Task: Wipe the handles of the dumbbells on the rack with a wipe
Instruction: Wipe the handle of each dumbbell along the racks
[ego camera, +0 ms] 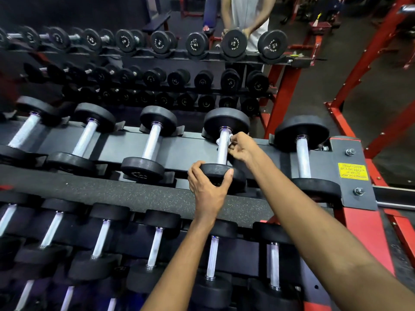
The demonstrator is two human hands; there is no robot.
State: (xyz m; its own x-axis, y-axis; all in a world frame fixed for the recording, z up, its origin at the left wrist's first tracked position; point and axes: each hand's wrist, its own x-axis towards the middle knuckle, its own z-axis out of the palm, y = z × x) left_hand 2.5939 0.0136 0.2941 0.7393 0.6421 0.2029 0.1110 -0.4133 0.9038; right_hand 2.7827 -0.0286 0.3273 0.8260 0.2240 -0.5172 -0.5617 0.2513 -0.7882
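Person in white top (pixel 249 16) at back, yellow sticker (pixel 353 170) & red frame (pixel 365 232) rt

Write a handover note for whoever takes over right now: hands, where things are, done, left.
The left hand grips the near head of the dumbbell second from the right end of the rack, top tier.
The right hand holds the wipe around that dumbbell's handle, near the far head.
Done: cannot tell which handles are already wiped.
Left: finish this handle, then the end dumbbell and any others unwiped.
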